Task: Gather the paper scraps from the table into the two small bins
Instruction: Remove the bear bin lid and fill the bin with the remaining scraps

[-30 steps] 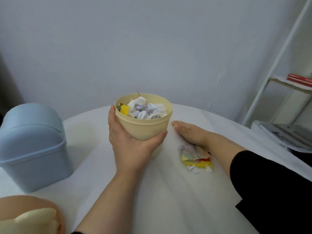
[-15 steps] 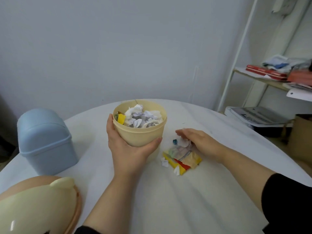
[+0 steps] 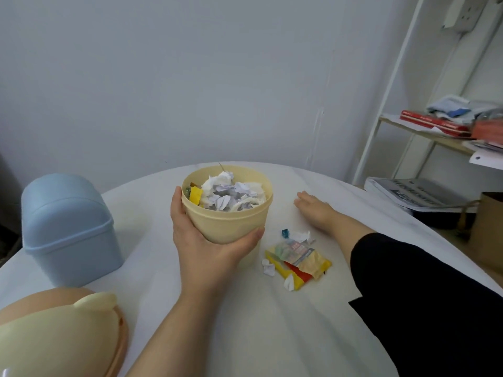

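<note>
A white bench (image 3: 245,322) carries a lidded blue bin (image 3: 68,229) at the left. At centre the left arm reaches forward, the left grip (image 3: 206,246) curled round the cream bin (image 3: 231,224) from the near side. The bin is heaped with scraps (image 3: 226,197). The right grip (image 3: 315,210) lies flat and open on the bench, just beyond the loose scraps (image 3: 298,257).

Domestic room, informal and lived-in. A round bench (image 3: 245,322) draped in white cloth stands before a plain pale wall (image 3: 190,77). Beside it, a white metal shelf rack (image 3: 392,126) carries red books (image 3: 430,122), bundled cloth (image 3: 449,107) and loose papers (image 3: 487,159). A brown paper bag (image 3: 490,227) stands below.
</note>
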